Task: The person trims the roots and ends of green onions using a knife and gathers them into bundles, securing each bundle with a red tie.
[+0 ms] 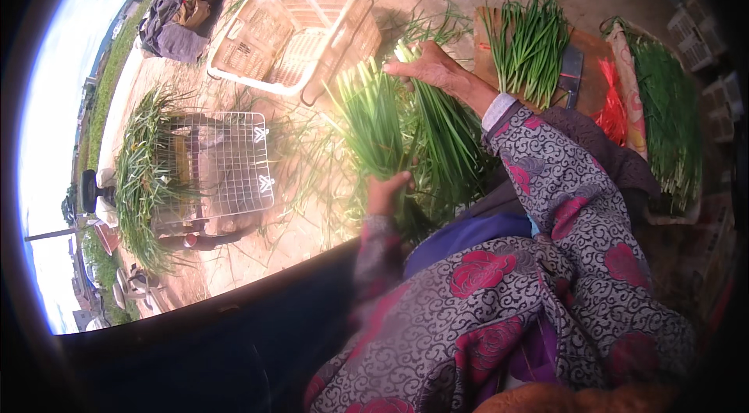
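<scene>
My left hand (pixel 386 193) is wrapped round the leafy lower part of a bunch of garlic chives (pixel 370 116), whose pale stem ends point up and away. Close by on its right is a second bundle of garlic chives (pixel 446 128), leaning over my lap. At the top of that bundle my right hand (pixel 431 68) grips the whitish stems, thumb pointing left. The right fingers are partly hidden behind the stems. Where the leaves of the two bundles meet, I cannot tell them apart.
A big pale plastic basket (pixel 292 87) stands ahead. A white wire rack (pixel 234 171) with loose greens (pixel 148 179) is at left. To the right, cut chives (pixel 530 46), a knife (pixel 571 73) and red ties (pixel 611 105) lie on a board, beside more bundled greens (pixel 667 108).
</scene>
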Demonstrator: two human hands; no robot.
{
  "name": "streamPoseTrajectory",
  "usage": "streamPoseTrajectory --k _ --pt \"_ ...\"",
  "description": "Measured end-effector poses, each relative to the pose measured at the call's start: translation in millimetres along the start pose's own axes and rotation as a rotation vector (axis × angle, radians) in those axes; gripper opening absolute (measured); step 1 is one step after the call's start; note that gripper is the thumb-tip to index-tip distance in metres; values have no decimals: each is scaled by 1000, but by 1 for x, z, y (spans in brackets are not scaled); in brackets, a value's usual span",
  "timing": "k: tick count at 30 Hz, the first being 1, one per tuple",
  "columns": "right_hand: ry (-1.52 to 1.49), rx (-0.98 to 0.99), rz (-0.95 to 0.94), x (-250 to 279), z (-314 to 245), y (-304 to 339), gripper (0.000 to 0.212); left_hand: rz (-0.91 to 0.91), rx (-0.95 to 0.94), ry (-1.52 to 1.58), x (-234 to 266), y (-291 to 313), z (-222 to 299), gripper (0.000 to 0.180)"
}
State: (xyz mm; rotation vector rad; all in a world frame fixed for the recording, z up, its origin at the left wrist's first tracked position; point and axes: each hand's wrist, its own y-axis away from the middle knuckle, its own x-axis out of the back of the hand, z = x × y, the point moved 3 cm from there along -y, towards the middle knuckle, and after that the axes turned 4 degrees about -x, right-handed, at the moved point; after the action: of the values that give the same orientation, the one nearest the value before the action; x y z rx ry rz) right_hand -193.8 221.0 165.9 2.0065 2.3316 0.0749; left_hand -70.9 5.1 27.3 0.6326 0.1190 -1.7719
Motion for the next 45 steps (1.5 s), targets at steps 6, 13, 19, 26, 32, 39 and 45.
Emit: streamPoseTrajectory --k 6,13,19,26,32,39,45 --pt "28 -38 54 -1 12 -5 26 -23 -100 158 4 3 -4 58" --pt "192 -19 187 39 85 1 37 60 -3 448 92 -12 -24 38" --pt "118 -73 78 23 51 15 46 234 62 199 67 -3 -23 44" --pt "104 34 229 48 32 29 48 411 -18 -68 74 -17 -12 35" --pt "188 -26 267 84 28 22 45 653 -199 -731 216 -22 -83 31" --pt "453 -107 62 27 60 34 30 195 -13 89 48 -43 -9 42" --pt "469 -15 -69 -14 75 31 31 98 54 9 -11 -49 3 42"
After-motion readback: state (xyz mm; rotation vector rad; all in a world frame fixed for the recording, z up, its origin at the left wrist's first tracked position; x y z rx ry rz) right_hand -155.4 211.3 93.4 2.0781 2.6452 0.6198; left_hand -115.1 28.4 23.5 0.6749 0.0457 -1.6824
